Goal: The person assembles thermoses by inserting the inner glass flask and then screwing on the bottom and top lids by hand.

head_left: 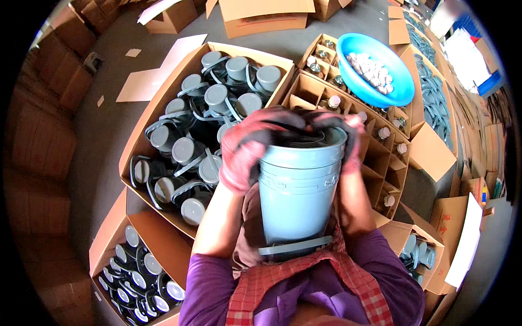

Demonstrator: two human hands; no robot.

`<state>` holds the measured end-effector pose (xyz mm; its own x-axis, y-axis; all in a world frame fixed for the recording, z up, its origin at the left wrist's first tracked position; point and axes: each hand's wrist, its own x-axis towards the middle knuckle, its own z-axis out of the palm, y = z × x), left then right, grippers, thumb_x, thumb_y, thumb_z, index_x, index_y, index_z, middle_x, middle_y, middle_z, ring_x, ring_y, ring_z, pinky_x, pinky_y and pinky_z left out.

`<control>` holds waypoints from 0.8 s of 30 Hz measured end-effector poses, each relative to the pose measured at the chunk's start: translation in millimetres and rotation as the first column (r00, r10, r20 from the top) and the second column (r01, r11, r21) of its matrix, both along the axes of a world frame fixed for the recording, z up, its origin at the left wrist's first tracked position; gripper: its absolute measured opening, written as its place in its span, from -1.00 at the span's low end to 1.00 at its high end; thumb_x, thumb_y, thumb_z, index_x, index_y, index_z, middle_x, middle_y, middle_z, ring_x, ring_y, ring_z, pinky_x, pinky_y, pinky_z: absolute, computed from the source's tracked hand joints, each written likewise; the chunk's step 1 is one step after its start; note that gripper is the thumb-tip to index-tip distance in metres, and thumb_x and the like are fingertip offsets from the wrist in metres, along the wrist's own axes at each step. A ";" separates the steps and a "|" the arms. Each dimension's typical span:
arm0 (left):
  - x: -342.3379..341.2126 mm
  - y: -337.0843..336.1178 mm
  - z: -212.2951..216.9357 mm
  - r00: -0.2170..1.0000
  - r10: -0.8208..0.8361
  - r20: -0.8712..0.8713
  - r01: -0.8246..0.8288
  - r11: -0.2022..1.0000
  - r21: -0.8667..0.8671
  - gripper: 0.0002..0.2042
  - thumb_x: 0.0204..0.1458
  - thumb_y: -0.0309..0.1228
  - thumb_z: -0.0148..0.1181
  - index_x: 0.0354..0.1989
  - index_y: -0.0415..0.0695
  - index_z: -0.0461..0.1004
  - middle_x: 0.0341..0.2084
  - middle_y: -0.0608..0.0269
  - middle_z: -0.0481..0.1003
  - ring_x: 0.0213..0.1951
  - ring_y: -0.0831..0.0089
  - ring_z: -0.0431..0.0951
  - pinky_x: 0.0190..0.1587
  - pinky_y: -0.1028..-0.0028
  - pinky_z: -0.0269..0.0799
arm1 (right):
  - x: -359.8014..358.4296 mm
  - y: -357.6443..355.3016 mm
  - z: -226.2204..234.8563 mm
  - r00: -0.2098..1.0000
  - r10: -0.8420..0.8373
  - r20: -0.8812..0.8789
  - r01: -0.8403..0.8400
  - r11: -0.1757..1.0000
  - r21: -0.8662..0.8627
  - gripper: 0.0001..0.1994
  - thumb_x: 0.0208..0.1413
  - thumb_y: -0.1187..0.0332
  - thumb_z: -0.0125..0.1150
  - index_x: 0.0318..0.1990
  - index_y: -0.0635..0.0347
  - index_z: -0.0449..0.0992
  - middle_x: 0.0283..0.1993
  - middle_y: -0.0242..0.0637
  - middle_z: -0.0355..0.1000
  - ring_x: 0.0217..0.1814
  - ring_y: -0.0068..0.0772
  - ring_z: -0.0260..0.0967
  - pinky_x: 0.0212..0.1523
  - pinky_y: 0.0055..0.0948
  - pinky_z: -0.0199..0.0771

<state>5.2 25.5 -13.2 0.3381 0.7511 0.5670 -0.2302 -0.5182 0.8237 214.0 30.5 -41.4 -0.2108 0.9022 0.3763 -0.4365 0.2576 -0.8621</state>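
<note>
While both gloved hands crowd the top of the jug: here's the layout.
Jug (296, 187): pale blue, upright, pressed against the person's lap, a dark band round its base.
Left hand (242, 155): red glove, fingers clamped over the jug's rim.
Right hand (348, 142): red glove, gripping the far side of the rim, close to the left.
Lid box (163, 98): carton just left, heaped with grey lids and dark straps.
Bowl (348, 68): blue, holding small white caps, on a divided carton (380, 163) to the right.
</note>
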 end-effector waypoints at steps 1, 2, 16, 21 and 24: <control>-2.6 3.4 -16.1 0.983 -0.036 0.179 0.063 0.987 -0.148 -0.33 0.07 0.12 -0.17 -0.13 -0.41 0.42 -0.17 -0.21 0.44 -0.13 0.08 0.48 0.01 0.26 0.32 | -2.3 -8.6 22.2 0.959 -0.155 0.237 0.083 0.954 0.287 -0.20 0.01 -0.36 -0.29 -0.40 0.35 0.54 -0.30 -0.04 0.50 -0.15 -0.15 0.40 0.06 -0.22 0.29; -7.7 13.7 -45.3 0.974 -0.086 0.211 0.151 0.937 -0.315 -0.31 0.07 0.12 -0.18 -0.06 -0.42 0.36 -0.12 -0.19 0.42 -0.11 0.07 0.47 0.03 0.26 0.31 | -6.0 -17.1 39.4 0.919 -0.199 0.340 0.084 0.942 0.324 -0.25 0.03 -0.30 -0.25 -0.40 0.35 0.54 -0.32 -0.11 0.51 -0.13 -0.12 0.39 0.10 -0.20 0.24; 79.6 -57.4 -88.3 0.773 -0.165 0.612 0.576 0.585 -0.571 -0.53 0.15 -0.05 -0.20 0.01 -0.21 0.30 -0.17 -0.03 0.45 -0.16 0.21 0.49 -0.07 0.37 0.38 | -0.1 -23.5 172.6 0.343 -0.033 0.939 -0.717 0.637 0.285 -0.69 -0.19 0.29 0.24 -0.25 0.24 0.49 -0.21 -0.17 0.43 -0.10 -0.08 0.33 -0.09 -0.21 0.35; 73.8 -65.3 -122.3 0.940 -0.076 -0.331 -0.001 0.974 -0.228 -0.56 0.14 -0.07 -0.13 0.00 -0.18 0.33 -0.18 -0.03 0.44 -0.20 0.23 0.50 -0.08 0.36 0.39 | 0.9 -62.1 181.8 0.038 -0.261 0.965 -0.342 0.904 0.258 -0.74 -0.22 0.17 0.24 -0.42 0.15 0.48 -0.43 -0.14 0.44 -0.33 -0.06 0.39 -0.26 -0.26 0.38; 45.6 -100.1 -60.1 0.919 -0.023 -0.395 -0.210 0.817 -0.538 -0.65 0.10 -0.14 -0.07 -0.11 -0.14 0.41 -0.37 -0.15 0.47 -0.23 -0.01 0.48 -0.16 0.25 0.35 | 27.9 -59.7 164.2 -0.174 -0.196 0.965 -0.030 0.981 0.193 -0.72 -0.17 0.12 0.20 -0.44 0.15 0.48 -0.46 -0.07 0.43 -0.35 0.01 0.39 -0.29 -0.21 0.37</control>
